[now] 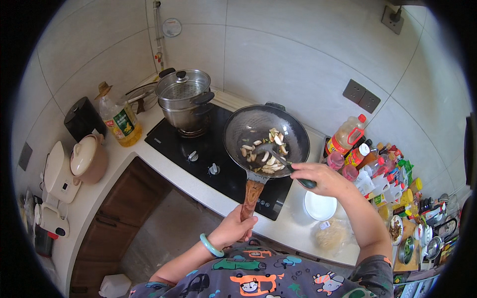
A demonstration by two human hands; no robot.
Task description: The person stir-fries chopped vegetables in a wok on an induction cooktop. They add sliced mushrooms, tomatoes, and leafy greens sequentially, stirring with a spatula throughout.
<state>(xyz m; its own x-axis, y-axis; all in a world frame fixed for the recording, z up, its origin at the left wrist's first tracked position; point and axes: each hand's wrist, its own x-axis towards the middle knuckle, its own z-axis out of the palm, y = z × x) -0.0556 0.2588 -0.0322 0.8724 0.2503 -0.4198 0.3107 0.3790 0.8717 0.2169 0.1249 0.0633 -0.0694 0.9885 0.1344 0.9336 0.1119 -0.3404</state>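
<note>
My left hand (pixel 233 227), with a pale green bangle on the wrist, is closed round the wooden handle (pixel 254 192) of a dark wok (pixel 294 130). The wok rests over the right side of the black gas hob (pixel 208 161). In my right hand (pixel 320 177) is a spatula (pixel 282 160) with a dark green handle end, its blade down inside the wok. Pale slices with brownish edges, seemingly mushrooms (pixel 272 166), lie in loose clusters around the blade. Exactly what sits under the blade is hidden.
A lidded steamer pot (pixel 183 102) stands on the left burner, with an oil bottle (pixel 120 121) and a clay pot (pixel 91 161) further left. Right of the hob are a white bowl (pixel 320 205), a plastic bag (pixel 332 234) and crowded seasoning bottles (pixel 355 155); dishes of food lie beyond.
</note>
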